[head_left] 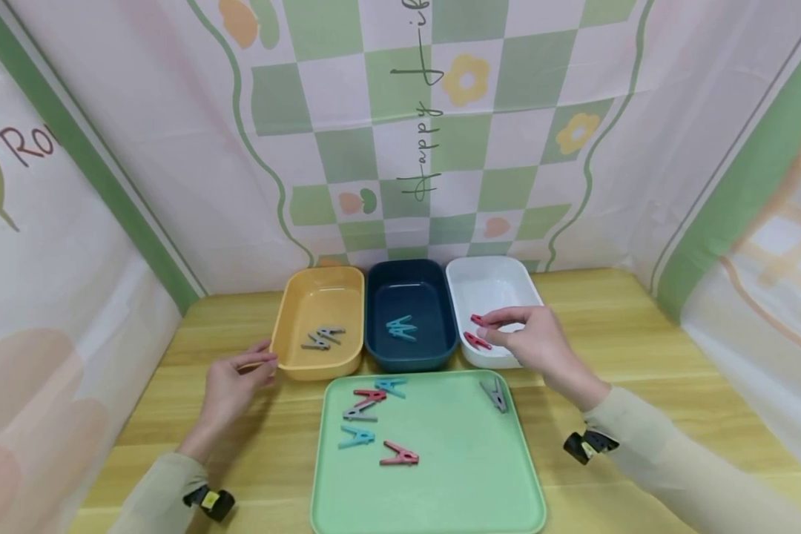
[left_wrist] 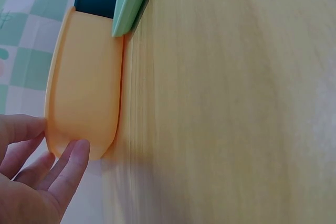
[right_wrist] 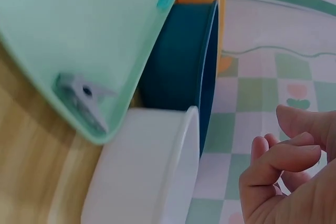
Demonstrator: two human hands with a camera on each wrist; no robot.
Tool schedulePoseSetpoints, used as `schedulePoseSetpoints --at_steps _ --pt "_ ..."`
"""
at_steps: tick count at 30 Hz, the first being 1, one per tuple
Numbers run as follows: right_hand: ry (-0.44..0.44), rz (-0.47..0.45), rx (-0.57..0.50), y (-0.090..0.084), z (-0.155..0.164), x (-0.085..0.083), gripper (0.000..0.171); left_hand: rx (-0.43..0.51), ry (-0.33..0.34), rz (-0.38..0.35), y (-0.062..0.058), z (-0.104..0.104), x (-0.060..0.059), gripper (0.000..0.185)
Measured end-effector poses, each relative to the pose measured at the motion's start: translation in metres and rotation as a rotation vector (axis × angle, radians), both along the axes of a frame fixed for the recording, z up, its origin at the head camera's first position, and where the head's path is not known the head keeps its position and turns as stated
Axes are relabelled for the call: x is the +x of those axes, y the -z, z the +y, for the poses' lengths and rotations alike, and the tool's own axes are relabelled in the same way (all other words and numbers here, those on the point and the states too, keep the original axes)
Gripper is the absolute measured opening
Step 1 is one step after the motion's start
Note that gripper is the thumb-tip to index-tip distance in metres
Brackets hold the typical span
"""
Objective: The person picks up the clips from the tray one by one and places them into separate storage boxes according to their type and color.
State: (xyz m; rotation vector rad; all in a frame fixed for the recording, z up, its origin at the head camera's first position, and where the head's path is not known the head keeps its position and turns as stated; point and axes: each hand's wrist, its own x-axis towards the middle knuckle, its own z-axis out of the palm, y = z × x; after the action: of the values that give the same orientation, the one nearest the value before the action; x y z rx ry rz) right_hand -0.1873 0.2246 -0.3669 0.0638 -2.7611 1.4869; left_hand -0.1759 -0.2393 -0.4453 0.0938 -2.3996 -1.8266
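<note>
My left hand (head_left: 236, 382) touches the near left corner of a yellow bin (head_left: 280, 315), its fingertips at the rim and outer wall. Two grey clothespins (head_left: 323, 338) lie inside that bin. Over the near end of a white bin (head_left: 490, 274) is my right hand (head_left: 537, 337), fingers bent. A red clothespin (head_left: 478, 320) shows right at its fingertips, and another red clothespin (head_left: 477, 341) lies just below. In the right wrist view the thumb and fingers of the right hand (right_wrist: 294, 166) stand apart with nothing seen between them.
Between the two bins sits a dark blue bin (head_left: 410, 272) holding blue clothespins (head_left: 401, 328). In front lies a green tray (head_left: 460, 475) with several red, blue and grey clothespins. All rest on a wooden table (head_left: 594, 297) with patterned cloth (head_left: 340, 89) behind.
</note>
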Motion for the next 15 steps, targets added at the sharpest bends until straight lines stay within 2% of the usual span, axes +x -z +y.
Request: schedulePoseSetpoints --at_steps 9,15 --pt "-0.016 0.002 -0.105 0.005 -0.007 0.019 0.026 0.002 -0.004 -0.003 0.0 0.0 0.0 0.02" --pt "0.006 -0.004 -0.08 0.009 -0.008 0.029 0.027 0.006 0.003 0.003 0.001 -0.001 -0.001 0.02"
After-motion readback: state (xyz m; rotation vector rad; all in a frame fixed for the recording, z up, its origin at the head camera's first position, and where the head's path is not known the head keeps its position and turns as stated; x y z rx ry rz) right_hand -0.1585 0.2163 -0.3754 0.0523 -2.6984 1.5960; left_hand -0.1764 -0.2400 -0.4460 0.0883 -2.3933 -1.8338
